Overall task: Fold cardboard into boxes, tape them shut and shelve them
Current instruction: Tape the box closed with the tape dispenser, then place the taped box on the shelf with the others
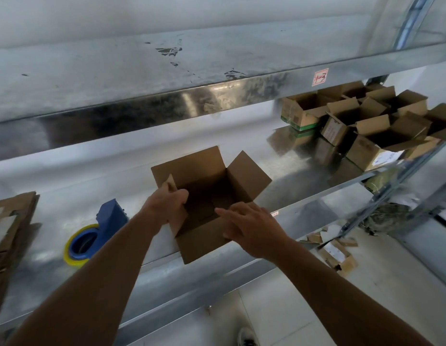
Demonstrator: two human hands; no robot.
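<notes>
Left hand (167, 206) clamps the left flap of the box (192, 166), fingers curled round it; right hand (252, 228) lies flat, fingers straight, on the near-right wall, gripping nothing. Box sits top-open on the metal shelf (304, 181), its near corner over the front edge, w/ tape dispenser (92, 236) to the left. Risk: pressing flaps down there could tip it off.
</notes>
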